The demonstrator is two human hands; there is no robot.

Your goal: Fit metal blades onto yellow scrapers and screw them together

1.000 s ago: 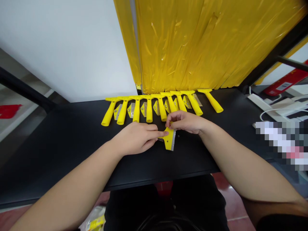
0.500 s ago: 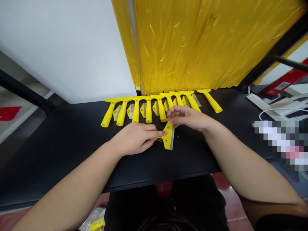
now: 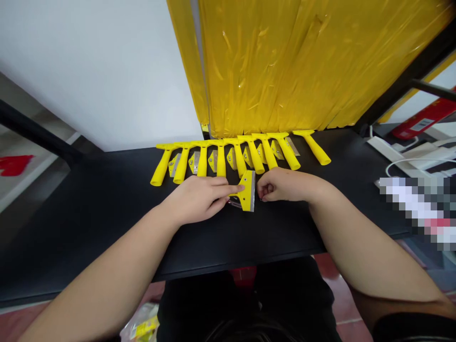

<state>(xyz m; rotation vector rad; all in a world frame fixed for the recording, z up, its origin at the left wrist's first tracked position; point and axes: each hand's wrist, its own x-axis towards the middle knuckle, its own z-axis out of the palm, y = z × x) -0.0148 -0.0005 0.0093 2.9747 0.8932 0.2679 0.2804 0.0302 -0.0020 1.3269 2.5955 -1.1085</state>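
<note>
Yellow scraper [image 3: 246, 192] on the black tabletop [image 3: 221, 244], in the closed grip of the left hand [image 3: 197, 197]. Off the scraper, just beside its blade [image 3: 252, 192]: right hand [image 3: 281, 185], in a curled-shut grip, contents hidden. Close behind, a row of yellow handles [image 3: 256, 159]; toward the body, front edge [image 3: 231, 267].

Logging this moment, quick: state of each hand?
Left hand: closed on the scraper.
Right hand: curled closed beside the blade; can't tell if holding anything.
</note>
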